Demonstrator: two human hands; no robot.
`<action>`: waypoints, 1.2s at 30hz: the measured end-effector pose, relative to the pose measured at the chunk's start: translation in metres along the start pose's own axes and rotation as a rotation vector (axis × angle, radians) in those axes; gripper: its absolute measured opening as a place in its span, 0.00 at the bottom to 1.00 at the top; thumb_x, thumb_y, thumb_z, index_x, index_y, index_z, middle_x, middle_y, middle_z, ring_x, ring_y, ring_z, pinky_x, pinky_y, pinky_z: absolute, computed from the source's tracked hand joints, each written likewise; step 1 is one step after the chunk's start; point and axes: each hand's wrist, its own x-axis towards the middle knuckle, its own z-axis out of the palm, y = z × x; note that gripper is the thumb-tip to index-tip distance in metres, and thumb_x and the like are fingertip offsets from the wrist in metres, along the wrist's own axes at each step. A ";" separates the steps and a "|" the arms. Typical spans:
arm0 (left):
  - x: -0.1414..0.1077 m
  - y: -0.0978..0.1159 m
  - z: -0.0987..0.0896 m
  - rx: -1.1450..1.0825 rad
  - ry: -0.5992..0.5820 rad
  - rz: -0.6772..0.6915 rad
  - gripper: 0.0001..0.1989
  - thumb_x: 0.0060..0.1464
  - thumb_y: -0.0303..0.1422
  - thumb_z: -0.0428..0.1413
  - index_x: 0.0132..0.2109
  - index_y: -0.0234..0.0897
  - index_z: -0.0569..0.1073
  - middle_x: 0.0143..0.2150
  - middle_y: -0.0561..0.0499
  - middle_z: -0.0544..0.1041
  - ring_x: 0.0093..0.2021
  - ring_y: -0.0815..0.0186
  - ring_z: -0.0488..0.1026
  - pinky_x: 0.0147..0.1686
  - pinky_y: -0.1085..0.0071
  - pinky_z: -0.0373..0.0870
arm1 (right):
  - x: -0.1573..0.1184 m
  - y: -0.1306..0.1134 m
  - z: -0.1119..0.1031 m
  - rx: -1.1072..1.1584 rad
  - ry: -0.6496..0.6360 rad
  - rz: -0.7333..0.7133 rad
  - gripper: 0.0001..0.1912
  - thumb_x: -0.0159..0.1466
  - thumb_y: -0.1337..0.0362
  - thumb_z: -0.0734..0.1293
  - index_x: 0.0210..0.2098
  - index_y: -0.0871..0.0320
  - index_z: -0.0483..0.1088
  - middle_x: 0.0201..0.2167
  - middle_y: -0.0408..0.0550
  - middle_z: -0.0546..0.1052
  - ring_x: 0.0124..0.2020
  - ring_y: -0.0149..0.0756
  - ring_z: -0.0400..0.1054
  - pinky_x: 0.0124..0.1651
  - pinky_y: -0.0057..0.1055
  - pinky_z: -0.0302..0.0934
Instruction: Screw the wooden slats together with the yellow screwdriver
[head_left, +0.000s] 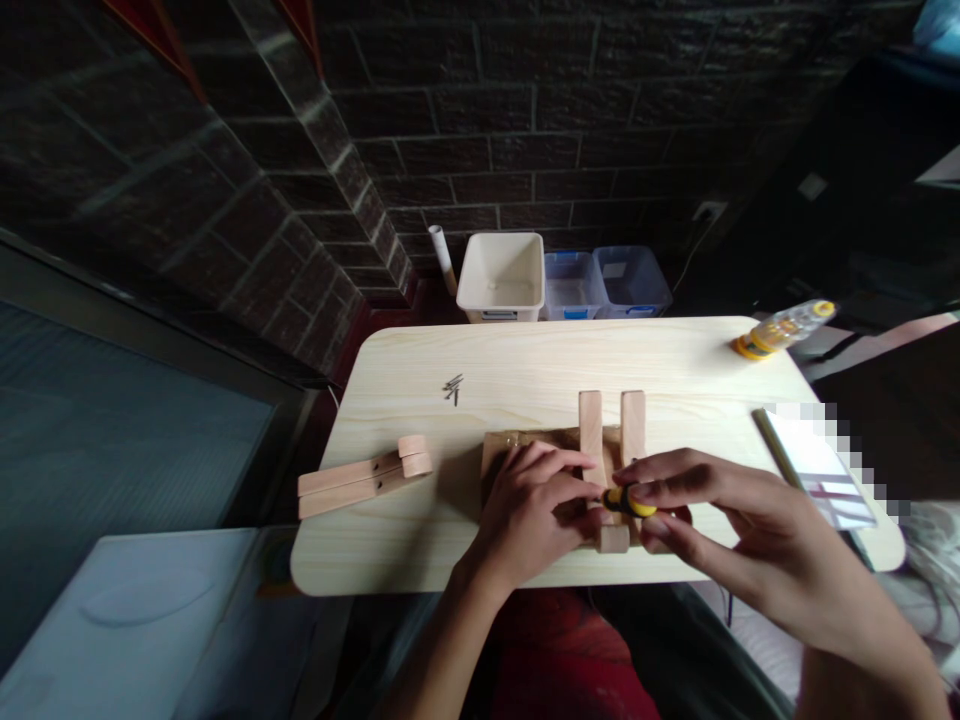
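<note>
My right hand (727, 510) grips a small screwdriver (631, 502) with a yellow and black handle, its tip pointing left. Close to that tip, the thumb and fingertips of my left hand (529, 505) come together; what they pinch is too small to make out. Both hands are over a wooden piece with two parallel bars, a left bar (591, 425) and a right bar (633, 420), and a wooden block (614, 539) at the near end. Under it lies a brown cardboard box (495, 450), partly covered by my left hand.
On the pale table (540, 360) are a pile of screws (453, 387), another wooden assembly (360, 482) at left, a clear bottle-shaped case (784, 330) at back right, and a shiny flat panel (817, 465). Behind the table stand a cream bin (502, 270) and blue-tinted tubs (632, 275).
</note>
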 end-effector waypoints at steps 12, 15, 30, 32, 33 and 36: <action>0.001 0.000 -0.001 -0.008 0.023 0.004 0.05 0.61 0.36 0.66 0.44 0.48 0.85 0.56 0.53 0.83 0.52 0.57 0.75 0.54 0.55 0.68 | 0.000 0.000 0.005 0.015 0.018 0.000 0.12 0.68 0.71 0.73 0.47 0.48 0.77 0.53 0.49 0.80 0.55 0.41 0.77 0.54 0.32 0.74; 0.001 0.000 0.000 0.001 0.029 0.009 0.06 0.61 0.34 0.66 0.45 0.48 0.85 0.56 0.53 0.84 0.52 0.57 0.75 0.54 0.55 0.68 | -0.002 -0.002 0.005 0.019 0.008 0.030 0.11 0.68 0.70 0.72 0.47 0.48 0.78 0.52 0.49 0.82 0.56 0.43 0.77 0.55 0.34 0.74; 0.001 0.001 0.001 -0.004 0.038 0.004 0.04 0.60 0.33 0.66 0.41 0.47 0.86 0.55 0.54 0.84 0.51 0.57 0.75 0.53 0.55 0.68 | 0.002 -0.005 0.000 0.018 -0.097 0.051 0.12 0.71 0.68 0.71 0.51 0.47 0.78 0.49 0.50 0.82 0.51 0.42 0.79 0.53 0.33 0.74; 0.001 0.001 0.001 -0.001 0.035 0.004 0.04 0.60 0.34 0.66 0.41 0.48 0.86 0.55 0.54 0.84 0.51 0.57 0.75 0.53 0.55 0.69 | 0.002 -0.003 0.000 0.032 -0.085 0.046 0.11 0.70 0.69 0.71 0.50 0.48 0.78 0.48 0.50 0.82 0.51 0.43 0.79 0.52 0.34 0.74; 0.001 0.000 0.002 -0.001 0.033 0.004 0.03 0.60 0.34 0.67 0.42 0.48 0.86 0.55 0.53 0.84 0.51 0.57 0.75 0.53 0.55 0.69 | 0.003 -0.003 0.000 0.043 -0.077 0.044 0.11 0.70 0.69 0.71 0.49 0.48 0.78 0.48 0.50 0.82 0.50 0.42 0.79 0.52 0.34 0.74; 0.001 0.000 0.002 -0.003 0.035 0.009 0.03 0.60 0.36 0.67 0.41 0.48 0.85 0.55 0.53 0.84 0.51 0.57 0.75 0.53 0.55 0.69 | 0.003 -0.001 0.001 0.077 -0.069 0.037 0.10 0.69 0.69 0.73 0.48 0.49 0.78 0.48 0.50 0.82 0.51 0.42 0.78 0.53 0.34 0.73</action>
